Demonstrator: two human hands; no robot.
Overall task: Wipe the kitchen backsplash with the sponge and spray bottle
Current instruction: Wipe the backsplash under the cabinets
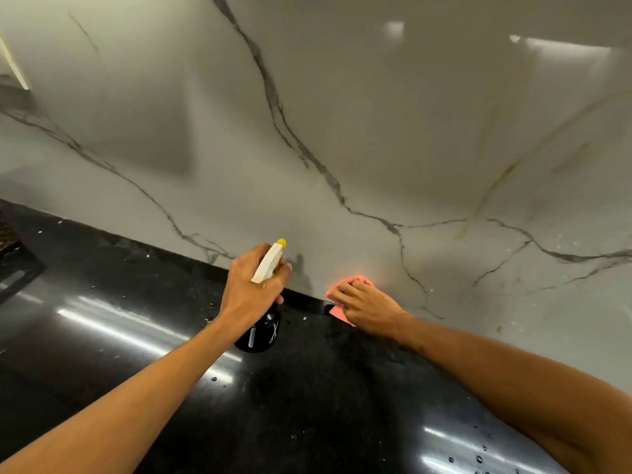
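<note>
From my seat I see both arms reaching forward over the black bench [136, 302] towards the backsplash [342, 114], a glossy pale slab with grey veins running across it. The left hand [251, 285] is closed round the neck of the spray bottle [261, 336], fingers wrapped at the trigger. The bottle has a black body and a white head with a yellow nozzle tip, and the tip points at the backsplash just above the seam with the bench. I cannot tell whether the bottle's base rests on the bench or hangs just over it.

Just to the right, the right hand [366, 306] lies over the pink sponge [355, 279], its fingers laid nearly straight across it, pressing it against the lowest part of the backsplash where the wall meets the bench. Pink shows past the fingertips and again under the thumb side.

Brownish streaks mark the backsplash higher up on the right. White flecks lie scattered on the bench near the bottle, and water drops sit at the lower right. A dark object [13, 258] is cut off by the left edge.
</note>
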